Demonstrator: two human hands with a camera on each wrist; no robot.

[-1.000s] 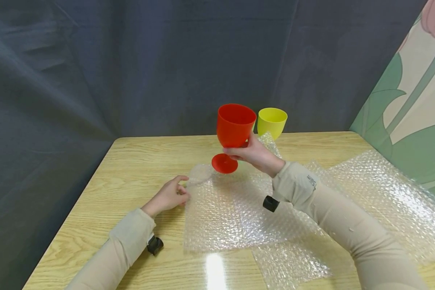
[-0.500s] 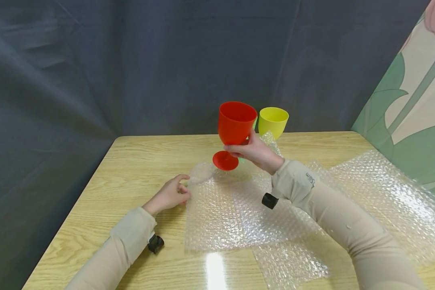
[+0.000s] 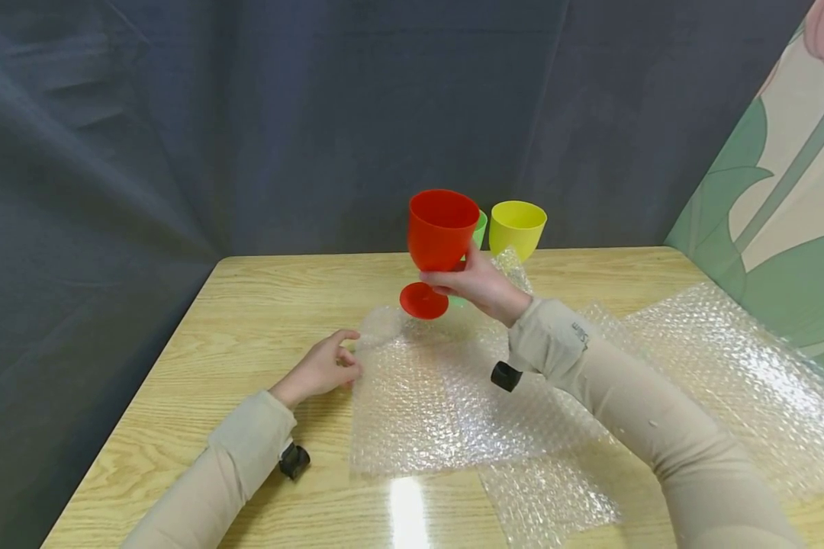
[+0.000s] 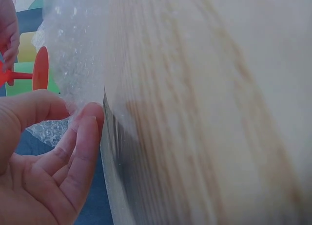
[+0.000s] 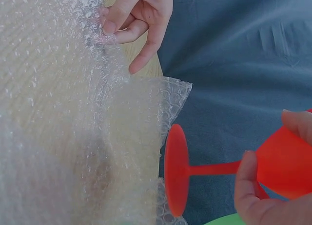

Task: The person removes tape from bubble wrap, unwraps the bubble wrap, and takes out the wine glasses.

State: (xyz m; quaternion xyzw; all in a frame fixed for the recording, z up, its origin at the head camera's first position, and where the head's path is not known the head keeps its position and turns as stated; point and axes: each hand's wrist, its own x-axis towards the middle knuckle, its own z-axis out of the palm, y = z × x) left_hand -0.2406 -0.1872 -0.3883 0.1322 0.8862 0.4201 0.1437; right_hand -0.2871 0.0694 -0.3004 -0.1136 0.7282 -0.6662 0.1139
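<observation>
My right hand (image 3: 486, 288) grips a red plastic goblet (image 3: 442, 236) where its stem meets the bowl. The goblet is upright with a slight tilt, its round foot held above a sheet of bubble wrap (image 3: 412, 412) on the table. At the sheet's left edge, my left hand (image 3: 318, 372) pinches the wrap between thumb and fingers. In the right wrist view, the goblet's foot and stem (image 5: 214, 169) show plainly, and part of the left hand (image 5: 141, 20) appears at the wrap's edge.
Behind the red goblet stand a green goblet (image 3: 481, 229), mostly hidden, and a yellow goblet (image 3: 517, 227). More bubble wrap (image 3: 741, 381) lies over the right side of the wooden table (image 3: 275, 297). A dark cloth (image 3: 357, 122) hangs along the back.
The right hand has raised the red goblet a little, then shifted it slightly left, uncovering more of the green goblet. The left hand has stayed in place at the wrap's edge.
</observation>
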